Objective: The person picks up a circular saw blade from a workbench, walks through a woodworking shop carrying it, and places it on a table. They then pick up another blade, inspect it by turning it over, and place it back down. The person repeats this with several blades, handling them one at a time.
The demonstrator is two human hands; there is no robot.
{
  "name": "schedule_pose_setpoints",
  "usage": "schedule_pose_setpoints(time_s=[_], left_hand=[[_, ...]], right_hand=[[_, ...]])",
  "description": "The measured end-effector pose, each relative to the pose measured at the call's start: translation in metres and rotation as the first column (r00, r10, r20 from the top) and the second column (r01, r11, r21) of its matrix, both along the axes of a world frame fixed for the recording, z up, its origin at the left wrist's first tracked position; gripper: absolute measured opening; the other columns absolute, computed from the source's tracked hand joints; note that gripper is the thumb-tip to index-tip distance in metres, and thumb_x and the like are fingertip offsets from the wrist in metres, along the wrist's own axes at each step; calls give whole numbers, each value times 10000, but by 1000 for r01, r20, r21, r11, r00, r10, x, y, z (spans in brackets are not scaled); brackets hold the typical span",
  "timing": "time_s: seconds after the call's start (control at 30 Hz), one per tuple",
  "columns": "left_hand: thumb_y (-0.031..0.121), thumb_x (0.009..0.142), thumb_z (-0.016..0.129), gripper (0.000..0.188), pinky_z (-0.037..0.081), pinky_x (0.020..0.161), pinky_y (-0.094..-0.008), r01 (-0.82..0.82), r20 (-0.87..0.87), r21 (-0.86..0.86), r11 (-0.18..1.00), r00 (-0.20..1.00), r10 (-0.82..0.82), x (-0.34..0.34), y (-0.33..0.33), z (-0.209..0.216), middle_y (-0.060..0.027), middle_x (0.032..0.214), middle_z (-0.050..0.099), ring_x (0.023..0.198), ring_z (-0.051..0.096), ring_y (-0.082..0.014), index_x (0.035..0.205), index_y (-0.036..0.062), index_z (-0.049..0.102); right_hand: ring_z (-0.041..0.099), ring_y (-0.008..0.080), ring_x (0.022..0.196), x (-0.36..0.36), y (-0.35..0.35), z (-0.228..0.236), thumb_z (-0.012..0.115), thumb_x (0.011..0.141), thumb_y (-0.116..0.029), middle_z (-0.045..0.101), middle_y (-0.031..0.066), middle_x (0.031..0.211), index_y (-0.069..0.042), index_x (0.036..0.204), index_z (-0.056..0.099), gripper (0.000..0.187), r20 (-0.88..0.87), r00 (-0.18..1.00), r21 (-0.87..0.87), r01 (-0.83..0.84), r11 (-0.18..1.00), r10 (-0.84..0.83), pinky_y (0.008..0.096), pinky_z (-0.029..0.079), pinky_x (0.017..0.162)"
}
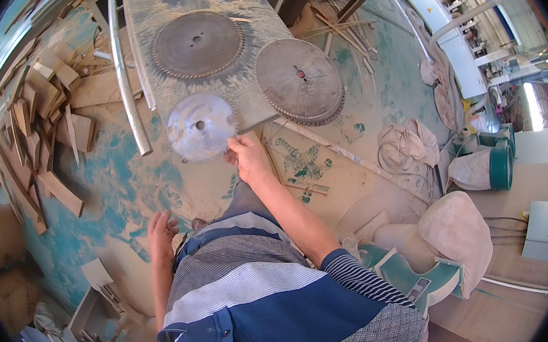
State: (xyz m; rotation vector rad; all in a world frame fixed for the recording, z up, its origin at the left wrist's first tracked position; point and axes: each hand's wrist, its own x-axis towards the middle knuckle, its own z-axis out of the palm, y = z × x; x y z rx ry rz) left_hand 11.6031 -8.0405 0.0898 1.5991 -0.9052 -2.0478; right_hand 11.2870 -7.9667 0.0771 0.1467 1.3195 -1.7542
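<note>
My right hand (246,158) pinches the lower right rim of a small, shiny circular saw blade (190,138), its thumb and fingers closed on the edge. This blade lies at or just over the near end of a dusty table (140,12); I cannot tell whether it touches the top. Behind it, a large dark circular saw blade (190,54) rests flat. More large toothed blades, seemingly stacked, sit at the right corner, the top saw blade (288,80) overhanging the edge. Low at my left side hangs my left hand (161,230), fingers loosely bent and apart, holding nothing.
Wood offcuts (43,101) are heaped on the dusty green floor at the left. A metal pipe (125,73) runs along the table's left side. To the right are a long pole (345,154), a crumpled cloth bag (410,141) and a green dust-collecting machine (443,280).
</note>
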Motion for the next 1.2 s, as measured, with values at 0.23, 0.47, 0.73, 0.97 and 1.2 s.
schedule_pose_setpoints(time_s=[0.23,0.47,0.73,0.97,1.2], left_hand=[[204,973,672,518,504,794,-315,92,120,-275,957,991,-61,-104,-5,27,-109,1151,679,952,648,-172,1396,-58,528],[187,1014,631,505,530,901,-349,297,-76,-309,904,939,-334,-250,-22,85,-178,1343,608,1067,657,-223,1414,-79,473],[146,1006,623,533,518,924,-339,467,-216,17,884,865,-453,-364,-10,61,-175,1326,563,1118,614,-222,1432,-100,421],[108,985,626,214,485,810,-302,422,-331,15,906,858,-394,-391,-5,46,-70,1101,588,969,574,-147,1147,-9,550],[76,989,590,160,482,850,-316,305,-286,120,945,922,-262,-395,11,46,-62,1177,614,1010,587,-154,1136,26,552]], right_hand=[[692,139,705,-57,33,33,673,969,-208,720,66,836,28,1021,687,242,-298,760,406,-447,797,578,296,564,629],[686,147,797,-201,105,85,675,936,-146,746,89,925,1,1101,717,225,-738,643,407,183,895,204,292,545,740],[665,335,1035,-360,109,54,677,892,-211,701,168,1110,-29,1174,694,337,-798,393,602,502,621,456,432,517,915],[624,380,1067,-395,73,32,686,888,-263,674,206,1095,-9,1173,693,381,-760,175,620,483,619,625,467,493,929],[614,399,1039,-404,54,36,687,880,-264,656,211,1068,-45,1104,725,316,-653,163,725,418,548,740,484,505,895]])
